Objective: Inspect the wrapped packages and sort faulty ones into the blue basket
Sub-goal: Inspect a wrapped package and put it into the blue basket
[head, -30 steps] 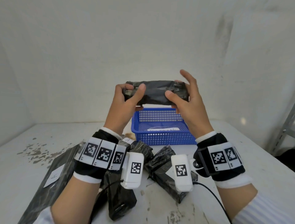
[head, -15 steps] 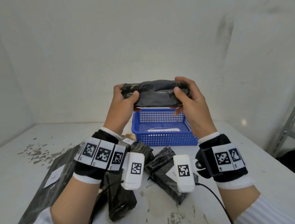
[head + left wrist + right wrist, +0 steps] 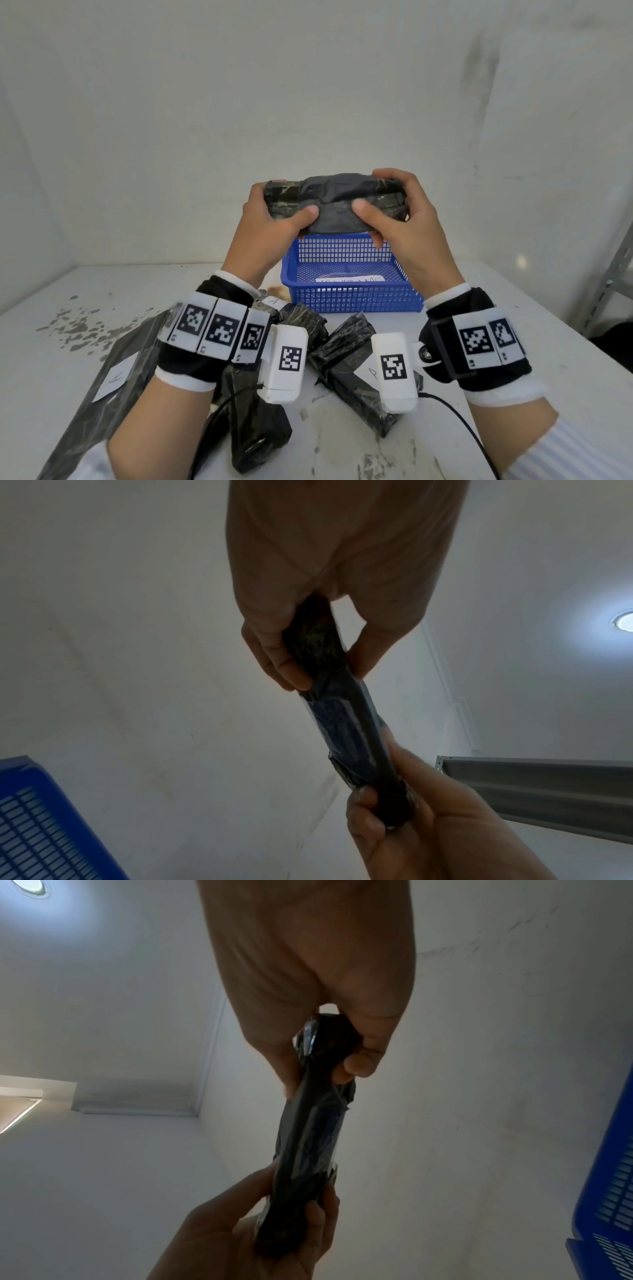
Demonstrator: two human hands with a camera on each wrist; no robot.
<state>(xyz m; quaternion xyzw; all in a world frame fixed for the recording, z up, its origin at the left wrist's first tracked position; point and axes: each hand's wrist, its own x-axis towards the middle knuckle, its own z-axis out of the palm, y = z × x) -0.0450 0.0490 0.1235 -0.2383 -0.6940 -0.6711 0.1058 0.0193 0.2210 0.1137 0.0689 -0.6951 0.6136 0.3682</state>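
Right hand point(image 3: 308, 969) at top, fingers and thumb curled round upper end of black wrapped package point(image 3: 308, 1139). Left hand point(image 3: 246, 1231) at bottom grips lower end. Package runs near vertical between them, glossy film creased. Blue basket point(image 3: 609, 1191) at right edge. Ceiling light point(image 3: 31, 886) top left.

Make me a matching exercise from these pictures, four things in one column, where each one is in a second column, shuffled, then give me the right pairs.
Things:
1. held package
2. blue basket
3. white slip
4. flat black bag

Places:
A. lies inside the basket
B. lies on the table at the left, with a paper label on it
C. raised above the table, gripped at its ends by the left hand and right hand
D. stands on the table behind the loose packages

Pairs: 1-C, 2-D, 3-A, 4-B
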